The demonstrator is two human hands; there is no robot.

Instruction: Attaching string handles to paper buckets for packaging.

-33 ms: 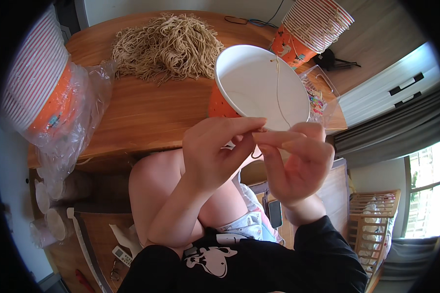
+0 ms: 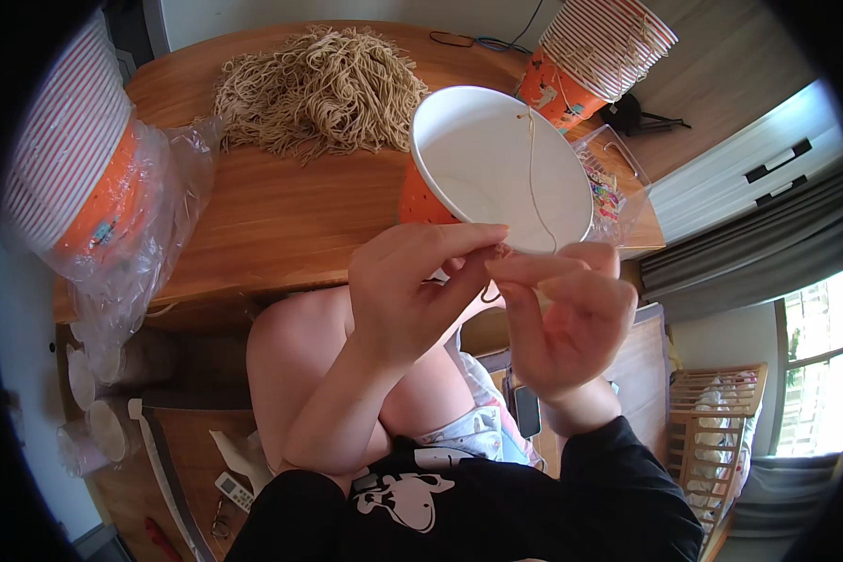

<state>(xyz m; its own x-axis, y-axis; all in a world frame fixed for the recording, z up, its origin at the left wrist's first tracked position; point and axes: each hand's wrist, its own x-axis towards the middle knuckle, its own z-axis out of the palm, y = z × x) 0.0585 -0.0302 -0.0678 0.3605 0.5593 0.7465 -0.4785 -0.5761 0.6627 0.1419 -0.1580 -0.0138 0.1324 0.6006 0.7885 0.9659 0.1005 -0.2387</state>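
Beige cord (image 2: 500,251) in left fingers (image 2: 470,237), right fingers (image 2: 526,270) unclear in grip, printed bucket (image 2: 478,155) behind.

Left hand (image 2: 407,286) and right hand (image 2: 571,318) nearly meet, fingers (image 2: 464,241) bent, the left's apparently pinched.

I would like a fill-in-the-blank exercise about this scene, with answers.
Behind the string, the open bucket is ____ inside.
Of the left hand and right hand, the ____ one is nearer the phone.
The plastic-covered bucket stack is on the person's ____ side.
Answers: white; right; left.
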